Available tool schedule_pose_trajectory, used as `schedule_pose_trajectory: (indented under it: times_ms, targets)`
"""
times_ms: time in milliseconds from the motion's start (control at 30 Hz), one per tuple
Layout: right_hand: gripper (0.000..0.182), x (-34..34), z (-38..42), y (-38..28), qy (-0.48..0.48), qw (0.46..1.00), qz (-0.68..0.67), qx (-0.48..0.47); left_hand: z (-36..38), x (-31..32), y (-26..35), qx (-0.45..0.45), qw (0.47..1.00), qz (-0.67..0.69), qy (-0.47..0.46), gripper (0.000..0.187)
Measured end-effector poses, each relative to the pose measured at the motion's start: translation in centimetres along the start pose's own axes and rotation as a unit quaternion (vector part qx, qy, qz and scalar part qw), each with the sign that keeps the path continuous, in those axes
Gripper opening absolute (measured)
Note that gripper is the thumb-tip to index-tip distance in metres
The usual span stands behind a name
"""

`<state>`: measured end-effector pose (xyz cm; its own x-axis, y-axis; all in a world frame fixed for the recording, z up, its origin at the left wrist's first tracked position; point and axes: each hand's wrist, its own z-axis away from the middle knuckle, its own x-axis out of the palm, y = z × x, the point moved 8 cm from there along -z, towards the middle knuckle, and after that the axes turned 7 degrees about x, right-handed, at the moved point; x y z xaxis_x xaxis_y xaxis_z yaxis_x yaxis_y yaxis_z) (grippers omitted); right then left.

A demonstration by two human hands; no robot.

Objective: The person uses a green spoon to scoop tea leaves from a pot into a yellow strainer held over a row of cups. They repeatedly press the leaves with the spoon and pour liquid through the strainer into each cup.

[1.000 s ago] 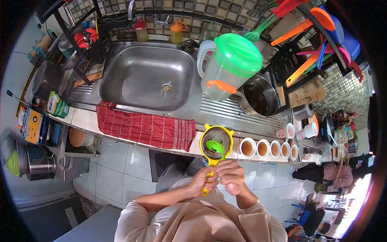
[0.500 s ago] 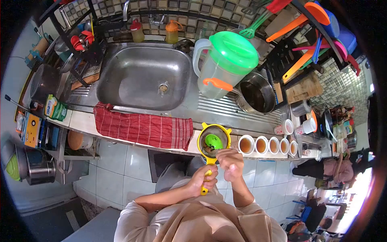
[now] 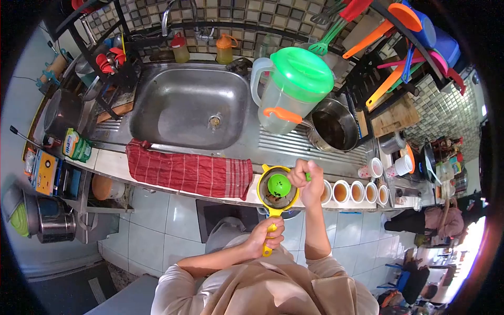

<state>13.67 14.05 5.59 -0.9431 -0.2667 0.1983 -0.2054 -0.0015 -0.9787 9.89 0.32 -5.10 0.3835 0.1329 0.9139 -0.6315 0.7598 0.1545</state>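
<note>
My left hand is wrapped round the handle of a yellow strainer, whose round mesh basket is at the counter's front edge. Dark bits lie in the mesh. A small green scoop sits over the basket, its handle in my closed right hand. To the right of the strainer stands a row of several cups of brown liquid; my right hand partly covers the nearest one. Any vessel under the strainer is hidden.
Behind are a steel sink, a lidded green-topped pitcher and a pot. A red cloth lies left of the strainer. Utensils hang at upper right. A person is at far right.
My right hand has moved up and away from me, beyond the strainer's right rim, and the scoop's handle has turned with it. My left hand keeps its hold on the strainer.
</note>
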Motion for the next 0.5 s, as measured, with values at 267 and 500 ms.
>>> schedule_pose_trajectory:
  times_ms: [267, 500]
  targets:
    - [0.043, -2.0, 0.7, 0.7, 0.047, 0.993, -0.104, 0.009, 0.1, -0.1, -0.1, -0.003, 1.0, -0.002, -0.001, 0.02]
    - [0.048, 0.3, 3.4, -0.4, 0.034, 0.997, -0.018, -0.067, 0.1, 0.1, 0.1, 0.003, 1.0, -0.004, 0.0, 0.021]
